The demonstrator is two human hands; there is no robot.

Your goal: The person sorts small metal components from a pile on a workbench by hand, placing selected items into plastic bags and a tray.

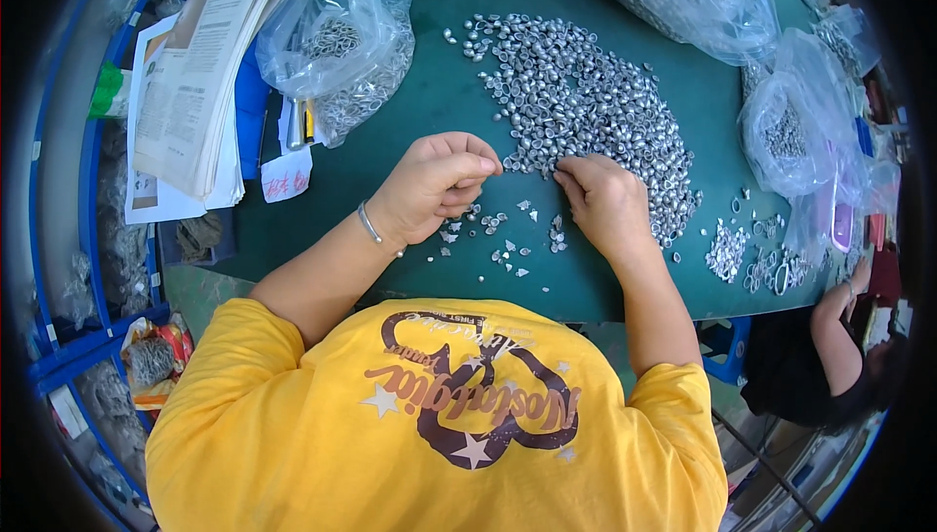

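I see the left hand curled, thumb toward forefinger, just beside the heap of silvery metal pieces. The right hand reaches the heap's near edge (what either fingertips hold, I can't make out). Small loose pieces lie nearer the yellow shirt on the green table.

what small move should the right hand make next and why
Probably pinch one metal piece from the near edge of the big pile: the right hand has its fingertips at that edge, and the left hand is close by with fingers curled. Whether either hand holds a piece is unclear.
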